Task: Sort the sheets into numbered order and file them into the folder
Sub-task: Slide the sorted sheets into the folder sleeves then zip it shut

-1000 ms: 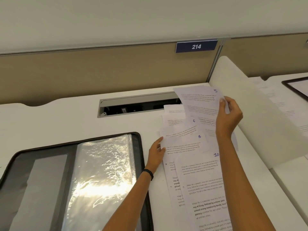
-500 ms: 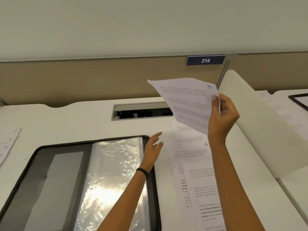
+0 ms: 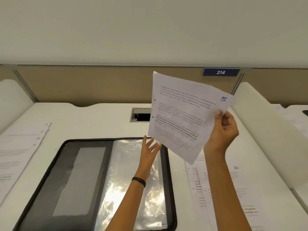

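Note:
My right hand (image 3: 223, 130) pinches the right edge of a printed sheet marked 5 (image 3: 183, 114) and holds it up in the air above the desk. My left hand (image 3: 150, 147) is raised with fingers spread, its fingertips at the sheet's lower left edge, over the folder. The black folder (image 3: 66, 164) lies open on the desk, with shiny clear sleeves (image 3: 133, 189) on its right half. Fanned sheets numbered 1 to 4 (image 3: 21, 147) lie at the left. Several more sheets, one marked 10 (image 3: 233, 180), lie at the right under my right arm.
The white desk (image 3: 93, 120) ends at a beige partition with a blue 214 sign (image 3: 220, 72). A cable slot (image 3: 140, 115) sits behind the folder. White curved dividers (image 3: 266, 122) flank the desk; another desk with papers lies beyond the right one.
My right hand lifted sheet 5 off the right pile and swung it left over the folder. My left hand left the pile and rose toward the sheet. The view shifted left.

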